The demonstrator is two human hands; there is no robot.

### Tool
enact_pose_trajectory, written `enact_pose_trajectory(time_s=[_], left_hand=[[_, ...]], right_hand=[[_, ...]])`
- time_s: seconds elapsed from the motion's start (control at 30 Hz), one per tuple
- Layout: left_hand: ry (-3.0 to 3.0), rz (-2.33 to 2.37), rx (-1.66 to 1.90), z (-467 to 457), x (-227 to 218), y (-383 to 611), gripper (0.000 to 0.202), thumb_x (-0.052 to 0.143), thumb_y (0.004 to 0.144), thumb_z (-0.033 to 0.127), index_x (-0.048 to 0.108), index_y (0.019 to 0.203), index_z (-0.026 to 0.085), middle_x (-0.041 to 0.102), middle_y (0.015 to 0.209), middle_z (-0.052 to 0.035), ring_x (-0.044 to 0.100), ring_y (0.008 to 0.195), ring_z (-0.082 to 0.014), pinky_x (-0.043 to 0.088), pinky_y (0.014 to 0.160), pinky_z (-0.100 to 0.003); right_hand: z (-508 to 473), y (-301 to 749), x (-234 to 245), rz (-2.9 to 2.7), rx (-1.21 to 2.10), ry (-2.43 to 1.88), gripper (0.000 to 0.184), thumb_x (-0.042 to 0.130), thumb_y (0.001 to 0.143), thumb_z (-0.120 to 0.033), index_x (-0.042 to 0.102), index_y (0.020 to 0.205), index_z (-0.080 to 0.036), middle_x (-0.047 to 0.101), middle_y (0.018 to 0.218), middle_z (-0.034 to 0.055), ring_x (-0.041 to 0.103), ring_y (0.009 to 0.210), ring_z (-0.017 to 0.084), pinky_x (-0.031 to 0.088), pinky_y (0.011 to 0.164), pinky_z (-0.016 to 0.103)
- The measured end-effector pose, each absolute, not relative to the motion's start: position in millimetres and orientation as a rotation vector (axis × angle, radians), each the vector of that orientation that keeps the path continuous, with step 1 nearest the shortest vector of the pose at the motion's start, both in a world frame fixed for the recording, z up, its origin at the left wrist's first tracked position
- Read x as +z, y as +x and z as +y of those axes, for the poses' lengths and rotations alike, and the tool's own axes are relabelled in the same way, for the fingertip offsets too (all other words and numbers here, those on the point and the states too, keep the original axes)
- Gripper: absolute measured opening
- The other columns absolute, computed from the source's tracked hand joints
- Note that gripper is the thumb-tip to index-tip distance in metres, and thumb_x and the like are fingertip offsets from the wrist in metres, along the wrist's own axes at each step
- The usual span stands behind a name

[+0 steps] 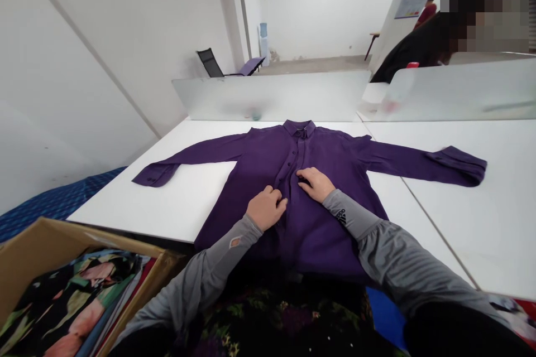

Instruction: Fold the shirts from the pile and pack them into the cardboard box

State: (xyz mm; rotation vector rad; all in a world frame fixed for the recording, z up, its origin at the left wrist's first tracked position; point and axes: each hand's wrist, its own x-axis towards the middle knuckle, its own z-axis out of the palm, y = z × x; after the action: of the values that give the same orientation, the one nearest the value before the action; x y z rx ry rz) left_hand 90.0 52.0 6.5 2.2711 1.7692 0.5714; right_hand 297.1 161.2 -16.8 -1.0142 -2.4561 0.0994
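Note:
A purple long-sleeved shirt (335, 217) lies front up across the white table (196, 195), its sleeves spread to both sides and its collar at the far end. Dark buttons show along the front opening, which is parted in the upper chest. My left hand (268, 208) is closed at the left edge of the opening, fingers curled on the cloth. Slightly farther up, my right hand (316, 183) pinches the right edge of the opening. The fingertips of both hands are partly hidden. Grey sleeves cover both my forearms.
A cardboard box (165, 268) with folded patterned clothes (84, 301) stands at the lower left, against the table. A frosted divider (272, 95) runs along the table's far edge. Beyond it at right, a person in dark clothes (412, 47) leans forward.

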Motion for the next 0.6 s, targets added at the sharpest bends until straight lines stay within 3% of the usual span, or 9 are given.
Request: enact_pose_trajectory(time_s=[0.07,0.13,0.23,0.4,0.5,0.6], left_hand=[[2.289,1.859,0.486,48,12,95,0.018,0.056,0.084,0.035,0.058,0.088,0.018,0.055,0.099,-0.0083,0.06,0.088,-0.0226,0.049,0.083,-0.035],[2.271,1.891,0.435,47,16,96,0.011,0.056,0.08,0.021,0.054,0.089,0.017,0.055,0.101,-0.0103,0.06,0.091,-0.0236,0.048,0.084,-0.035],[2.188,1.894,0.476,48,21,89,0.028,0.048,0.072,0.002,0.05,0.095,0.018,0.058,0.1,-0.0099,0.06,0.092,-0.0222,0.047,0.085,-0.034],[1.971,1.937,0.725,42,23,69,0.048,0.05,0.072,0.003,0.041,0.118,0.015,0.062,0.106,-0.0101,0.063,0.098,-0.0238,0.046,0.088,-0.034],[1.977,1.987,0.676,25,22,62,0.05,0.047,0.073,0.002,0.042,0.121,0.012,0.06,0.114,-0.0156,0.062,0.106,-0.027,0.046,0.09,-0.036],[2.042,1.94,0.59,6,22,56,0.056,0.045,0.07,0.0,0.043,0.124,0.014,0.059,0.117,-0.0156,0.062,0.108,-0.0263,0.046,0.089,-0.035]], right_hand=[[160,297,-17,-2.455,0.072,-1.066,0.029,0.056,0.085,-0.02,0.061,0.114,-0.017,0.067,0.108,0.0114,0.056,0.097,0.025,0.045,0.084,0.038],[158,299,-16,-2.472,0.042,-1.097,0.03,0.055,0.087,-0.023,0.061,0.116,-0.018,0.066,0.114,0.0119,0.055,0.101,0.027,0.043,0.081,0.038],[155,305,-16,-2.52,0.011,-1.078,0.03,0.051,0.089,-0.026,0.062,0.117,-0.019,0.064,0.12,0.0125,0.054,0.103,0.027,0.041,0.079,0.037],[153,313,-14,-2.566,-0.033,-1.051,0.028,0.049,0.091,-0.029,0.066,0.112,-0.018,0.064,0.121,0.012,0.054,0.101,0.026,0.039,0.078,0.036],[153,313,-13,-2.572,-0.036,-1.054,0.028,0.049,0.091,-0.028,0.067,0.11,-0.018,0.065,0.119,0.0115,0.054,0.1,0.026,0.039,0.077,0.036],[155,312,-14,-2.563,-0.048,-1.053,0.028,0.048,0.092,-0.028,0.067,0.109,-0.018,0.065,0.119,0.0108,0.054,0.099,0.025,0.039,0.078,0.036]])
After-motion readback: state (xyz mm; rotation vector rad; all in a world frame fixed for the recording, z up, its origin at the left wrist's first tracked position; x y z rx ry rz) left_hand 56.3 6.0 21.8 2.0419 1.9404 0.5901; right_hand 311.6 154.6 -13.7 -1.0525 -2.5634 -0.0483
